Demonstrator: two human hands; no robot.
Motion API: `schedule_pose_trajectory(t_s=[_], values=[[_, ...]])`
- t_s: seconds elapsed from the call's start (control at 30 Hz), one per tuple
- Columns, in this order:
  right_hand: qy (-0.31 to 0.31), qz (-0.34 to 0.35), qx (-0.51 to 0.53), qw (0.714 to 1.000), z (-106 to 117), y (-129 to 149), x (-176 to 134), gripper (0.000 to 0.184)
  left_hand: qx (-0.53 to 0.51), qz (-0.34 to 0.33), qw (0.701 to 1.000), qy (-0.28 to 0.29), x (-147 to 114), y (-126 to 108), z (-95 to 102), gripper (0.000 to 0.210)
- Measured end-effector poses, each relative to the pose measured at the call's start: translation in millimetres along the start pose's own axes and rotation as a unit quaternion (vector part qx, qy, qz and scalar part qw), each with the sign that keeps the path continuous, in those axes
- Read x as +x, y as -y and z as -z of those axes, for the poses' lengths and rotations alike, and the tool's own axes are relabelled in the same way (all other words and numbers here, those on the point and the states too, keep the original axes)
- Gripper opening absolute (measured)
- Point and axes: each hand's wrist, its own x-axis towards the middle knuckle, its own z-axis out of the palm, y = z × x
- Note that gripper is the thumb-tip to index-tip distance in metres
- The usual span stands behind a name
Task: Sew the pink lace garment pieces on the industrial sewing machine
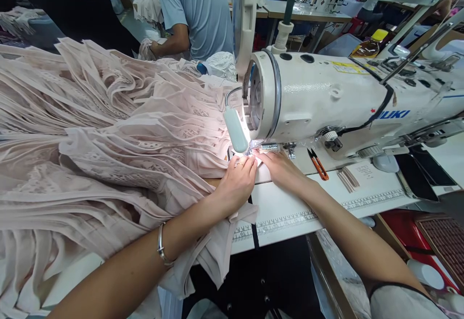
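Under the lit needle area of a white sewing machine [308, 96], both my hands work at a piece of pale pink fabric [263, 176]. My left hand [237, 181] has its bent fingers closed on the fabric's edge, just in front of the needle. My right hand [281, 166] reaches in from the other side, its fingertips pinching the same edge close to the left ones. The thumb of the right hand is hidden. A small pale green lamp [236, 130] hangs over the fingertips and partly covers the stitching spot.
A large heap of pale pink lace-trimmed garments [119, 130] covers the left side. Orange thread snips [318, 165], fabric labels [348, 179] and a dark phone [416, 176] lie to the right. A ruler strip [290, 222] lines the table's front edge. A person in blue [197, 9] sits opposite.
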Motion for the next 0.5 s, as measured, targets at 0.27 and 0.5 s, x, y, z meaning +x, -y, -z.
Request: schedule_pose_trajectory(t_s=[0.27, 0.5], values=[[-0.056, 0.036, -0.048, 0.997, -4.4, -1.7, -0.1, 0.042, -0.003, -0.001, 0.999, -0.032, -1.6, 1.2, -0.2, 0.041], [-0.136, 0.074, -0.069, 0.986, -13.9, -5.8, -7.7, 0.04, -0.066, -0.045, 0.997, 0.003, -0.4, 41.8, 14.4, 0.031]])
